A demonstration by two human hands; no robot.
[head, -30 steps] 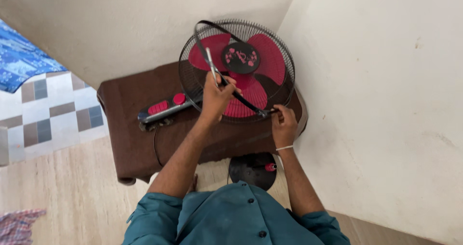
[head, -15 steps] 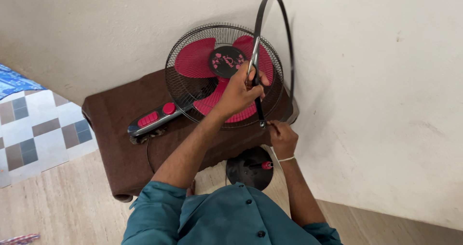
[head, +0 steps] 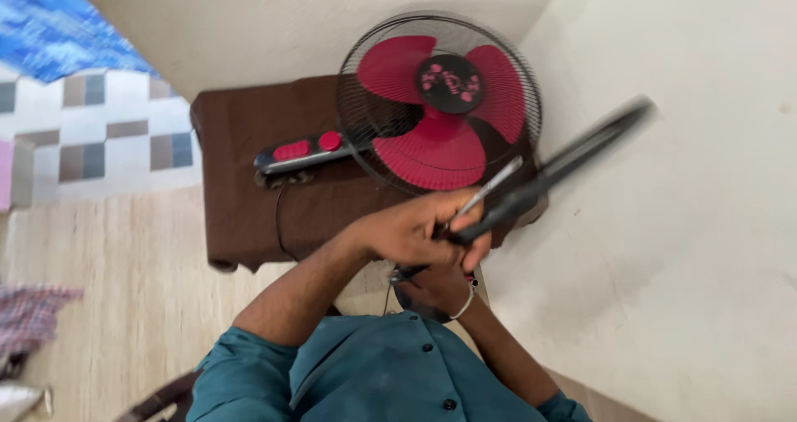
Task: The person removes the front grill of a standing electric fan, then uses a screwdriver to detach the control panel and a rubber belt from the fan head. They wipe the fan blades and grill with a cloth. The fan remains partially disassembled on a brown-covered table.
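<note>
Head view: my left hand (head: pixel 413 233) grips the blurred black ring (head: pixel 564 166) and a screwdriver (head: pixel 488 188) just beside the red-bladed fan (head: pixel 440 102) lying on the brown table (head: pixel 241 164). My left hand hides my right hand (head: pixel 438 287), so I cannot tell its grip.

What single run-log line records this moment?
left hand: grips black ring and metal tool | right hand: beneath left, grip unclear | fan: lying on brown table
</note>
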